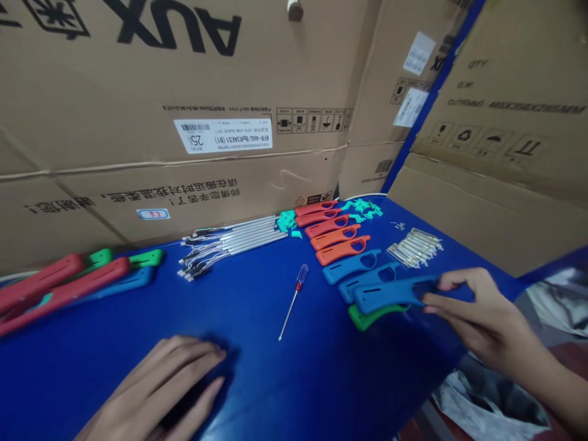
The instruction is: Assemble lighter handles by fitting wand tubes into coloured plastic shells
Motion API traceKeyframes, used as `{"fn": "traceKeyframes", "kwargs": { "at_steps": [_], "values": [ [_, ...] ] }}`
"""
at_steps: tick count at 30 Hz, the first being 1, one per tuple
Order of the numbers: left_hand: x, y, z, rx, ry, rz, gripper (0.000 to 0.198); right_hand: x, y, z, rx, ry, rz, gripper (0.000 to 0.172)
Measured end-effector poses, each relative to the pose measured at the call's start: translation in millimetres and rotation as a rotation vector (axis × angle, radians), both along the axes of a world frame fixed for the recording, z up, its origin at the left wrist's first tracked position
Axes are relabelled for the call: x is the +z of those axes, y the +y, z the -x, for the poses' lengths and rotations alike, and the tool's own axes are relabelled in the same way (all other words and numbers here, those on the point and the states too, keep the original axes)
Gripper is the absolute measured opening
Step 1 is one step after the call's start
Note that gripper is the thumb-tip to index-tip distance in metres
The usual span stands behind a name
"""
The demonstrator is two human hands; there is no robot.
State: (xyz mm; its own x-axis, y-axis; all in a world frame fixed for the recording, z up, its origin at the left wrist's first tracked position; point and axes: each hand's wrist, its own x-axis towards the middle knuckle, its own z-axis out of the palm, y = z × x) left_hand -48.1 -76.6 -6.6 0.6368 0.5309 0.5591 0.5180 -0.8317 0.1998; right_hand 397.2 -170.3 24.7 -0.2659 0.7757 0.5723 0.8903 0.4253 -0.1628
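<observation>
My right hand (487, 312) pinches the ring end of a blue plastic lighter shell (386, 295) between thumb and fingers, at the right of the table. Just below it a green shell (372, 318) is partly covered. Behind these, a row of blue shells (351, 267) and orange-red shells (340, 236) runs toward the cardboard. My left hand (169, 386) rests at the front left with fingers loosely curved and thumb apart, holding nothing that I can see. A screwdriver (295, 300) with a clear red handle lies between the hands.
Metal rods with wires (243, 236) lie at the back, next to teal plastic pieces (287, 220). Several shiny metal parts (416, 248) sit right of the shells. Red, green and blue handle pieces (92, 278) are piled at left. Cardboard walls (184, 79) border the blue table (257, 380).
</observation>
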Motion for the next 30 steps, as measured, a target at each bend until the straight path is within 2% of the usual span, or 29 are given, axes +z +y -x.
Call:
{"fn": "traceKeyframes", "kwargs": {
  "at_steps": [4,6,12,16,22,30],
  "values": [
    [-1.6,-2,-4,-0.061,0.095,0.005,0.025,-11.7,16,4,0.044,0.131,0.242,0.02],
    [-2.2,-1,-3,-0.08,0.126,0.005,0.026,-16.4,17,3,0.026,0.134,0.302,0.017],
    [-6.4,0,-7,-0.034,0.009,0.028,0.016,-18.4,9,2,-0.023,0.017,0.211,0.019],
    [-7.0,-1,-9,-0.045,0.004,0.041,0.016,-17.6,11,16,-0.024,-0.004,0.112,0.017],
    [-2.2,3,-6,-0.06,0.02,0.035,0.013,-24.7,13,35,-0.071,-0.041,0.092,0.019],
    [-3.0,3,-4,-0.066,0.015,0.005,0.013,-32.4,-21,21,-0.079,-0.071,0.135,0.023]
  ]
}}
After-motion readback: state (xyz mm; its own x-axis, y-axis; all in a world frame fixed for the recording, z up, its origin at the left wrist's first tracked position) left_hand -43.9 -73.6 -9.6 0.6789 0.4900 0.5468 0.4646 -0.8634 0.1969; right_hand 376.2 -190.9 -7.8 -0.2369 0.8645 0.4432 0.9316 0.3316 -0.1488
